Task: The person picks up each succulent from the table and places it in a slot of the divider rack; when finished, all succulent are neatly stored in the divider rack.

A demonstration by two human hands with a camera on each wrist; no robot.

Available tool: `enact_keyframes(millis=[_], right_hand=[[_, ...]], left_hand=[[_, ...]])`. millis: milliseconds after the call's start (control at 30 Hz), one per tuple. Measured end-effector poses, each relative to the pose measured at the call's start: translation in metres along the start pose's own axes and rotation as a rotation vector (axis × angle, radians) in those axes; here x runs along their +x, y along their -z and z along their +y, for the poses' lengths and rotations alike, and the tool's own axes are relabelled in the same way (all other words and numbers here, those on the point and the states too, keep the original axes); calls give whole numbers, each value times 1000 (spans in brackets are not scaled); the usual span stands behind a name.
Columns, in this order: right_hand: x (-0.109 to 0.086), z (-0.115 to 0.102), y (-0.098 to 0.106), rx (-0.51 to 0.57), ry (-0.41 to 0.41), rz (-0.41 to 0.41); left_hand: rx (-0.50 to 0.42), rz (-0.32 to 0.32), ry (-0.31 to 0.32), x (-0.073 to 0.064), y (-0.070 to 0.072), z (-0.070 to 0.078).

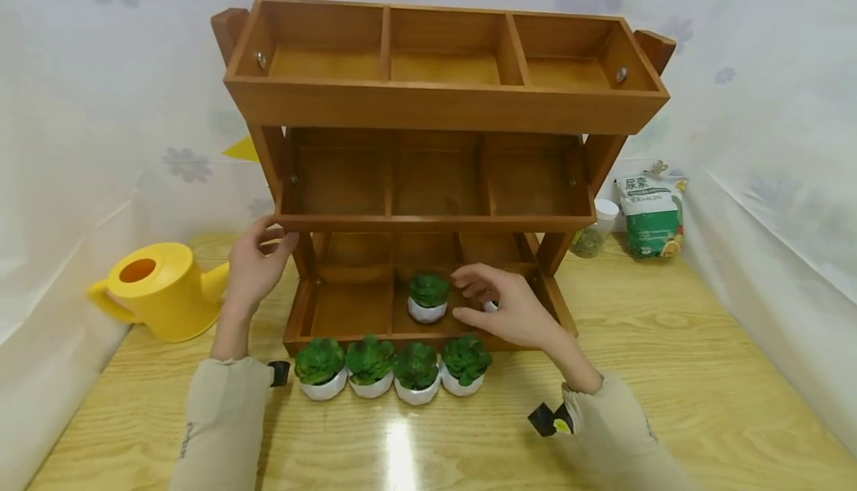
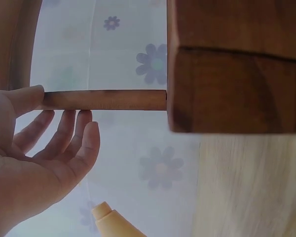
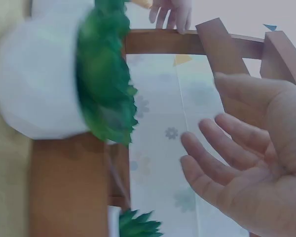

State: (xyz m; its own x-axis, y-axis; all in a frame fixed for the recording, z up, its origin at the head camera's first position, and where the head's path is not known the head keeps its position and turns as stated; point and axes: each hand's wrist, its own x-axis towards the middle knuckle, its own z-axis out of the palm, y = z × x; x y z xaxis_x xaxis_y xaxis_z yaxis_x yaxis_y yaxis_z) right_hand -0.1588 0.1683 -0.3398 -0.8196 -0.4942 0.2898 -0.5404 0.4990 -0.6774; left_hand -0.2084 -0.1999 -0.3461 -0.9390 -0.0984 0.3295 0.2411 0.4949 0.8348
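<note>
My left hand (image 1: 257,264) is at the left end of the wooden shelf's middle tier (image 1: 435,225), fingers loosely bent beside a shelf leg (image 2: 108,99). My right hand (image 1: 512,309) hovers over the bottom tier (image 1: 351,312), thumb and fingers apart with nothing between them. Just left of its fingertips, a green succulent in a white pot (image 1: 428,299) stands upright in the middle compartment. Another white pot (image 1: 492,305) is mostly hidden behind the right hand. Along the shelf's front stand several similar potted succulents (image 1: 416,373); one succulent (image 3: 106,74) looms large in the right wrist view.
A yellow watering can (image 1: 170,290) stands left of the shelf, its spout toward the left forearm. On the right are a white-lidded jar (image 1: 592,232) and a green-and-white bag (image 1: 652,216). The top tier (image 1: 442,108) overhangs the lower ones, each with three compartments.
</note>
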Motion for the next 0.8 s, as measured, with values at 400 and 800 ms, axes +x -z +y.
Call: enact_keyframes(millis=[400, 800], right_hand=[[-47, 18, -12, 40, -90, 114], [-56, 21, 0, -152, -169, -261]], left_hand=[[2, -21, 11, 1, -1, 0], [12, -16, -5, 1, -1, 1]])
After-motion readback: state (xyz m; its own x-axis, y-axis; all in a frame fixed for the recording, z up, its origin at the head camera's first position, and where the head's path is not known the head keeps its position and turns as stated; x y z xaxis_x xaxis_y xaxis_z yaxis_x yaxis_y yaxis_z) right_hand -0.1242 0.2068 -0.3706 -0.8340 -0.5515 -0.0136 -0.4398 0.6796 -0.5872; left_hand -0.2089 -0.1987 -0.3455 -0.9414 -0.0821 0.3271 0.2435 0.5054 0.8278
